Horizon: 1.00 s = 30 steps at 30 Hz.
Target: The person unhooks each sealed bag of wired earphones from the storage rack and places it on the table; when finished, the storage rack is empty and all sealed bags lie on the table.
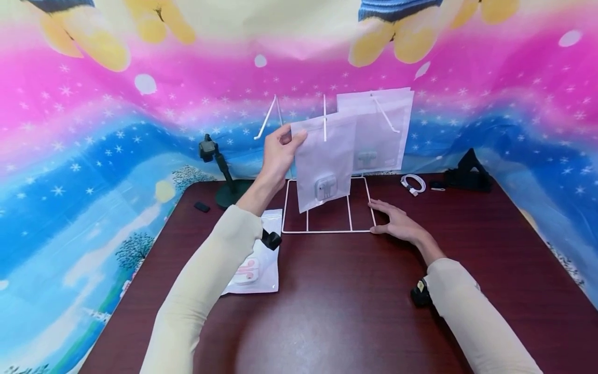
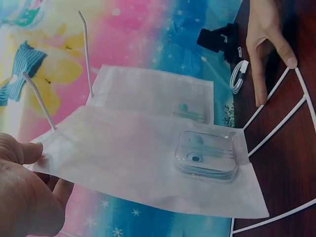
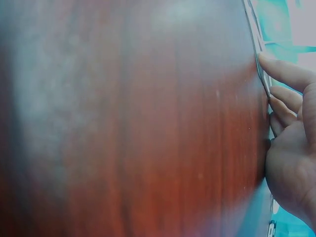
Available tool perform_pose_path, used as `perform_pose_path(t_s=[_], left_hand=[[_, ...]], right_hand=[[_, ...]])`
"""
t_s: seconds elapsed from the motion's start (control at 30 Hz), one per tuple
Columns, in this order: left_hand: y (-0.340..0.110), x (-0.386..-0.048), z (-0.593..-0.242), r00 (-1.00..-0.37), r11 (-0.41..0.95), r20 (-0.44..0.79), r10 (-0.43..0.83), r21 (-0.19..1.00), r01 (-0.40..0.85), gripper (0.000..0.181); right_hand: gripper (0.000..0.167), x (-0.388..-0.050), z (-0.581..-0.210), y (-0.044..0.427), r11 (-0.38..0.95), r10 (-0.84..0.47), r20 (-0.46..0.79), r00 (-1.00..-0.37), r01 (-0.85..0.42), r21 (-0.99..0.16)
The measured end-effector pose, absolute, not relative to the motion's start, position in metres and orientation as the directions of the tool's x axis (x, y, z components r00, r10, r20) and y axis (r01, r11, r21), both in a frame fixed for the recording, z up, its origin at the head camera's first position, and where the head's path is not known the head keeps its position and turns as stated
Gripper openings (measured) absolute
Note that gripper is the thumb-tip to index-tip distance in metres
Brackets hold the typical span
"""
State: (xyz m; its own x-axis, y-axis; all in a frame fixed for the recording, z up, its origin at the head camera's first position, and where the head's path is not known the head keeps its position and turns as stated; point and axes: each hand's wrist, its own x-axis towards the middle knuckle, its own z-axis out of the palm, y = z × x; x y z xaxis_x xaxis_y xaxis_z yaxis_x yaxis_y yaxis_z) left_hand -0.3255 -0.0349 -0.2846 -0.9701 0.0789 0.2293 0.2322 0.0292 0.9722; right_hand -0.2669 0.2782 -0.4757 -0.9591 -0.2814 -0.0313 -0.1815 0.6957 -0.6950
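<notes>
A white zip bag (image 1: 322,150) with earphones in a clear case (image 1: 325,188) hangs from the middle hook (image 1: 324,117) of a white wire rack (image 1: 327,231). My left hand (image 1: 279,153) pinches the bag's upper left corner between thumb and fingers; the left wrist view shows the hook's rod (image 2: 39,101) through the bag near its top. On the right hook (image 1: 385,114) hang more white bags (image 1: 380,140), one with a similar case. My right hand (image 1: 397,222) touches the right side of the rack's base, thumb at the front corner and fingers outstretched along the wire.
Under my left forearm lies another white bag (image 1: 268,259) with pink earphones (image 1: 246,271). The left hook (image 1: 266,117) is bare. A dark stand (image 1: 229,187) and a small black item (image 1: 202,206) are left; a white cable (image 1: 413,184) and black holder (image 1: 469,174) are right.
</notes>
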Motion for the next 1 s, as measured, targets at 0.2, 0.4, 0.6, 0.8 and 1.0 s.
perform_pose_path(t_s=[0.2,0.4,0.6,0.8,1.0], left_hand=[[-0.037,-0.314,-0.291,-0.971,-0.004,0.232,0.055,0.973,0.233,0.031],[-0.042,-0.298,-0.293,-0.963,-0.052,0.26,0.077,0.965,0.256,0.03],[-0.051,-0.283,-0.294,-0.963,-0.041,0.254,0.091,0.967,0.251,0.034],[-0.058,-0.269,-0.296,-0.959,-0.012,0.271,0.089,0.963,0.271,0.032],[-0.058,-0.262,-0.291,-0.942,-0.019,0.326,0.076,0.945,0.325,0.025]], right_hand=[[0.08,-0.267,-0.478,0.279,0.69,-0.279,-0.031,-0.96,-0.178,-0.702],[0.08,-0.268,-0.479,0.279,0.683,-0.288,-0.015,-0.957,-0.195,-0.704],[0.08,-0.267,-0.478,0.279,0.681,-0.291,-0.015,-0.957,-0.196,-0.706],[0.081,-0.266,-0.478,0.278,0.677,-0.286,-0.027,-0.958,-0.182,-0.713],[0.082,-0.268,-0.478,0.279,0.673,-0.281,-0.015,-0.959,-0.186,-0.716]])
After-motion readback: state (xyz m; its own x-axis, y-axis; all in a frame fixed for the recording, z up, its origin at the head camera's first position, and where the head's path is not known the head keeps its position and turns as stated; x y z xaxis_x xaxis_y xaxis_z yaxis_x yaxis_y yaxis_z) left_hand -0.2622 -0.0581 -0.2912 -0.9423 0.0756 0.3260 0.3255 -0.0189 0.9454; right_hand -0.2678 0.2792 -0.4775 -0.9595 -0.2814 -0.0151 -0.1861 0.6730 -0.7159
